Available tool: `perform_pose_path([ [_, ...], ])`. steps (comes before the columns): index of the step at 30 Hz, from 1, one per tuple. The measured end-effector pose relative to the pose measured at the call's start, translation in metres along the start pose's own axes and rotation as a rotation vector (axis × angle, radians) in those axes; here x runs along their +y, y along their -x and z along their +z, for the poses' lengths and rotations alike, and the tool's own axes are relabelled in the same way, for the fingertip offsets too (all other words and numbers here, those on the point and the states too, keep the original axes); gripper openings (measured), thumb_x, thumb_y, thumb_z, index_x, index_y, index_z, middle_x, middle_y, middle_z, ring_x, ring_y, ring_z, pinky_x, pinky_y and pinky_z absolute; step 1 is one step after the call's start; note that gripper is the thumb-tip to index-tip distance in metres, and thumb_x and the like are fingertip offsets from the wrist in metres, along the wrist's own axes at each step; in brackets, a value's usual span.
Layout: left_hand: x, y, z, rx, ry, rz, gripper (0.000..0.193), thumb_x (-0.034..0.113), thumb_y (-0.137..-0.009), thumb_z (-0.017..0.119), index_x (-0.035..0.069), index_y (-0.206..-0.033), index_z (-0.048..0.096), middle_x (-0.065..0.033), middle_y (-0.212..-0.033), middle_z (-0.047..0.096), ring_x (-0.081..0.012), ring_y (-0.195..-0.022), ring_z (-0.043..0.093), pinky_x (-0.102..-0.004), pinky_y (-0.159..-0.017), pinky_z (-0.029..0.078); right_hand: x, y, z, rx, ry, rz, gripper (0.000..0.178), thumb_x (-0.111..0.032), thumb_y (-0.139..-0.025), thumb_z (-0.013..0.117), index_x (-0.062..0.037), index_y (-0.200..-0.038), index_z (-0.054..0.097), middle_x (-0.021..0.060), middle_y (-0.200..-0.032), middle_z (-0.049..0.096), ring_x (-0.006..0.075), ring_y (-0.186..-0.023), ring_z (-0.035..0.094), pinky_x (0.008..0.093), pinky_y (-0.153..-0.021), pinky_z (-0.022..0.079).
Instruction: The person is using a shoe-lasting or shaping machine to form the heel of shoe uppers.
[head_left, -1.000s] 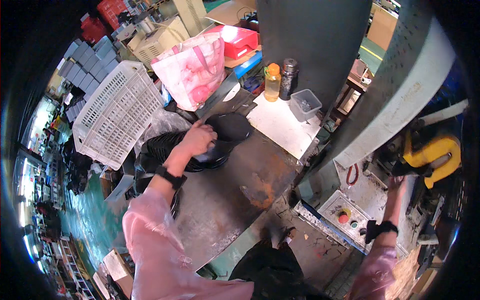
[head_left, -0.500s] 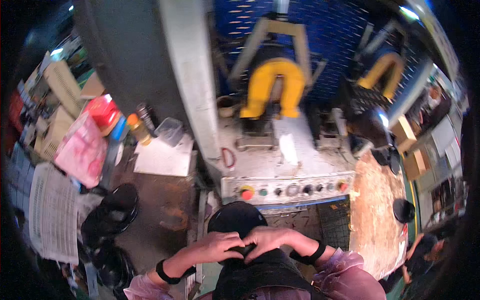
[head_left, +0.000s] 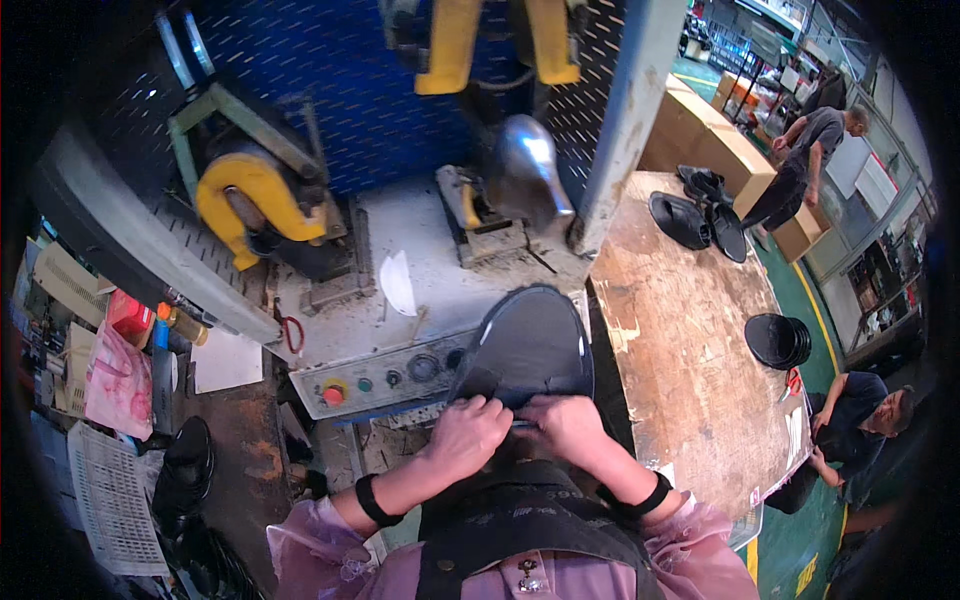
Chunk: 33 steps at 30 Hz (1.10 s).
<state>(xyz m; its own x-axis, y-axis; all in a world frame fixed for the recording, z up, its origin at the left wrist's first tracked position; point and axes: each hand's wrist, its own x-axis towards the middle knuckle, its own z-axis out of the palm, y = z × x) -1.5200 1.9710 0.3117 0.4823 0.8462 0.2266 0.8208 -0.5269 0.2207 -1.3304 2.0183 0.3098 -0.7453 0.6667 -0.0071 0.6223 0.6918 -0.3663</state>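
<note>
Both my hands grip a black shoe (head_left: 530, 345) in front of my apron, its broad, flat dark face toward me and its rounded end pointing away. My left hand (head_left: 468, 434) has its fingers curled over the near edge. Beside it, my right hand (head_left: 566, 424) pinches the same edge, knuckles close to the left ones. What lies under my fingers is hidden. Just beyond stands a machine with a control panel (head_left: 375, 370), partly covered by the shoe. A shiny metal foot form (head_left: 530, 170) rises above the machine's bed.
Yellow clamp pads (head_left: 255, 205) sit before a blue perforated panel (head_left: 350, 100). On the right, a worn wooden table (head_left: 690, 350) carries black shoes (head_left: 700, 215), a stack of black pieces (head_left: 778, 341) and red-handled scissors (head_left: 792, 383). More black shoes (head_left: 185, 460) lie left. Two people are at right.
My view has swung right, bringing the metal foot form and wooden table closer to the middle. The shoe has tipped up and shows its flat face; both hands still grip it.
</note>
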Motion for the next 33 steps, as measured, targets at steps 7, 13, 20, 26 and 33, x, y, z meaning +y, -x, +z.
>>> perform_pose_path([
  [7, 0.031, -0.066, 0.028, 0.007, 0.095, -0.418, 0.065, 0.013, -0.063, 0.079, 0.008, -0.119, 0.045, -0.0090, -0.085, 0.064, -0.0273, -0.080, 0.063, -0.0392, -0.063, 0.050, 0.063, 0.017, -0.014, 0.383, 0.092, -0.091, 0.023, -0.011, -0.067, 0.060, -0.0103, -0.089, 0.067, 0.0011, -0.075, 0.055, 0.0177, -0.067, 0.055, 0.0300, -0.054, 0.047],
  [13, 0.031, -0.073, 0.047, 0.319, 0.079, -0.270, 0.040, 0.003, -0.063, 0.067, 0.006, -0.102, 0.061, -0.0069, -0.083, 0.066, -0.0250, -0.078, 0.064, -0.0378, -0.063, 0.050, 0.087, 0.013, -0.023, 0.573, 0.025, -0.133, 0.023, -0.010, -0.062, 0.061, -0.0101, -0.085, 0.064, 0.0005, -0.075, 0.054, 0.0168, -0.065, 0.053, 0.0292, -0.051, 0.044],
  [20, 0.018, -0.075, 0.015, 0.406, -0.059, -0.050, 0.027, 0.006, -0.069, 0.061, 0.006, -0.096, 0.066, -0.0025, -0.084, 0.064, -0.0166, -0.071, 0.059, -0.0298, -0.061, 0.047, 0.084, 0.004, -0.041, 0.569, 0.020, -0.183, 0.020, -0.010, -0.061, 0.063, -0.0110, -0.081, 0.063, 0.0005, -0.071, 0.052, 0.0176, -0.061, 0.052, 0.0296, -0.049, 0.043],
  [26, 0.010, -0.067, -0.049, 0.203, 0.054, 0.024, 0.028, 0.005, -0.063, 0.064, 0.008, -0.091, 0.069, -0.0004, -0.081, 0.065, -0.0161, -0.066, 0.058, -0.0299, -0.058, 0.047, 0.070, -0.001, -0.083, 0.539, -0.035, -0.446, 0.015, -0.022, -0.062, 0.071, -0.0126, -0.072, 0.063, -0.0006, -0.065, 0.050, 0.0156, -0.056, 0.048, 0.0295, -0.047, 0.036],
  [33, -0.004, -0.093, -0.124, 0.070, 0.161, 0.077, 0.014, 0.014, -0.073, 0.066, 0.007, -0.083, 0.060, -0.0032, -0.073, 0.054, -0.0208, -0.071, 0.054, -0.0329, -0.065, 0.045, 0.065, -0.032, -0.138, 0.587, -0.203, -0.504, 0.024, -0.023, -0.057, 0.081, -0.0109, -0.071, 0.065, 0.0002, -0.062, 0.051, 0.0170, -0.055, 0.048, 0.0299, -0.049, 0.035],
])
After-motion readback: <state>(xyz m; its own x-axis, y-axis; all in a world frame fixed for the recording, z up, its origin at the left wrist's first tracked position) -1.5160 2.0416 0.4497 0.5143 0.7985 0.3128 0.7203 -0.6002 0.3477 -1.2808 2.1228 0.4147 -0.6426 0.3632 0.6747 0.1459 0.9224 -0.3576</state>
